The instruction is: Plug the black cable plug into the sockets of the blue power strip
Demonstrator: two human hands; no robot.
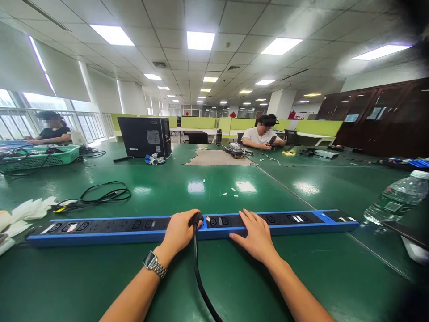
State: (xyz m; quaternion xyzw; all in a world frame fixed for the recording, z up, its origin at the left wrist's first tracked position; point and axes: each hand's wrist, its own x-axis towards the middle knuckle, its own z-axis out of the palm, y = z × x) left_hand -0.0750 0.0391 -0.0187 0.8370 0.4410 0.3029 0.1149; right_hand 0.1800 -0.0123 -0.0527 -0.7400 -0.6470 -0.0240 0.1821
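Note:
A long blue and black power strip (117, 224) lies across the green table in front of me, with rows of black sockets along its top. My left hand (180, 230), a watch on its wrist, is closed around a black power plug (196, 219) at the middle of the strip. From this plug a thick black cord (198, 273) runs down toward the table's near edge. To the right, my right hand (255, 236) lies open on the strip, fingers over its top and thumb at its front side. The plug's prongs are not visible.
A coiled black cable (107, 196) and crumpled white material (28, 213) lie left. Farther back stand a green basket (63, 157) and a black computer case (144, 137). A plastic bottle (397, 197) is at right. One person (263, 134) sits across the table, another (53, 129) far left.

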